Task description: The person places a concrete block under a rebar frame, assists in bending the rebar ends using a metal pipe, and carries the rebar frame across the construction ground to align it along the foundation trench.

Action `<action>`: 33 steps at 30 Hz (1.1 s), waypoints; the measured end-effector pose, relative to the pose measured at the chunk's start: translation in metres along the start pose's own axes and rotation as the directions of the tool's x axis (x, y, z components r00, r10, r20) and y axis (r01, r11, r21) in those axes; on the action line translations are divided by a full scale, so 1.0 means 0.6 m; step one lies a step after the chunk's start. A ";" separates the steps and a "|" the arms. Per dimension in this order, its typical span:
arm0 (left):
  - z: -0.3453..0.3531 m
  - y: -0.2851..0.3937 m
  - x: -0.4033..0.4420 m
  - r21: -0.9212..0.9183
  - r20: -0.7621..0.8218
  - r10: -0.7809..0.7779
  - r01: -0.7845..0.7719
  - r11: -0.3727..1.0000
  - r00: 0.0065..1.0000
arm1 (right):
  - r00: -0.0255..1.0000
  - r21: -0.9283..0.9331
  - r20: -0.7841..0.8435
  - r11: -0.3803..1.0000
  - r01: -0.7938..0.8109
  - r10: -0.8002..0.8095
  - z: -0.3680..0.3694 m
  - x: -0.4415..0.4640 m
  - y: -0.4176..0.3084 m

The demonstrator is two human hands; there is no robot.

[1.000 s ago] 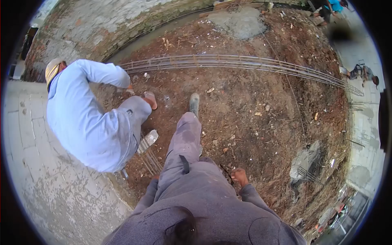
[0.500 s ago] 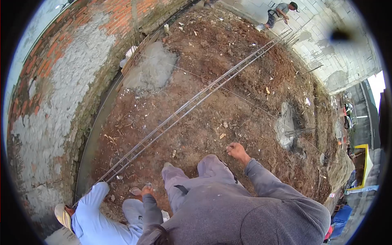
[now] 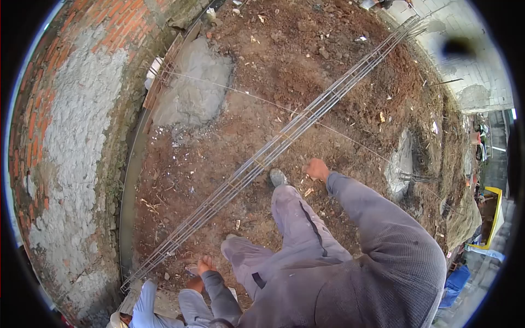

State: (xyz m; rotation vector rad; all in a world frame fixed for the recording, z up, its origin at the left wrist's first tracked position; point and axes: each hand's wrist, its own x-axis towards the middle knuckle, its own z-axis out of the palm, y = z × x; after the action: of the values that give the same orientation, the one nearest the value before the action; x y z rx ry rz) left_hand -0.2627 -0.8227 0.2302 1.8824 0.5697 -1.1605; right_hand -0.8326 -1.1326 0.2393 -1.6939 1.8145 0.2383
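Note:
My right hand [image 3: 317,169] is out in front of me above the soil, its fingers curled closed. Whatever it may hold is too small to make out. Lower and to the left, my left hand [image 3: 206,265] hangs beside my thigh with bent fingers; its palm is hidden. A long rebar cage [image 3: 262,161] runs diagonally across the dirt, beyond both hands and touching neither. My shoe [image 3: 278,177] is planted just on the near side of its bars.
A co-worker in light blue [image 3: 146,306] is at the bottom left, by the cage's near end. A thin string [image 3: 257,97] crosses the site. Wet concrete [image 3: 194,87] lies near the brick wall [image 3: 82,136]; bars stick out of a concrete patch [image 3: 400,164] on the right.
One leg has come forward toward the rebar cage, which now looks nearer and shows more bars. The view has shifted, and the co-worker sits lower in it. Both hands stay curled.

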 end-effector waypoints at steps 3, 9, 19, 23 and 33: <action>0.093 -0.046 -0.011 -0.031 -0.041 -0.136 0.134 0.990 0.990 | 0.983 0.076 0.009 0.980 -0.182 0.182 -0.020 0.150 0.022; 0.270 -0.065 0.046 0.146 0.119 -0.108 0.090 0.985 0.987 | 0.947 0.101 -0.010 0.943 -0.317 0.320 -0.005 0.241 0.019; 0.442 -0.126 0.171 -0.066 0.063 -0.202 0.206 0.976 0.977 | 0.963 -0.194 0.178 0.966 -0.169 0.204 -0.018 0.346 0.028; 0.513 -0.171 0.211 -0.194 0.023 -0.307 0.306 0.932 0.951 | 0.849 0.012 -0.286 0.887 -0.461 0.445 0.009 0.404 0.052; 0.651 -0.246 0.269 -0.373 -0.065 -0.386 0.336 0.865 0.920 | 0.814 -0.432 0.575 0.816 0.384 -0.079 -0.063 0.514 0.022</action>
State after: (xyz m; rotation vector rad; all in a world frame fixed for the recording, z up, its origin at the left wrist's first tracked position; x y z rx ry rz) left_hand -0.4906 -1.0742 -0.0620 1.5853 1.1727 -1.0728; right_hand -0.8475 -1.4072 0.0936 -1.9419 1.1432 1.0811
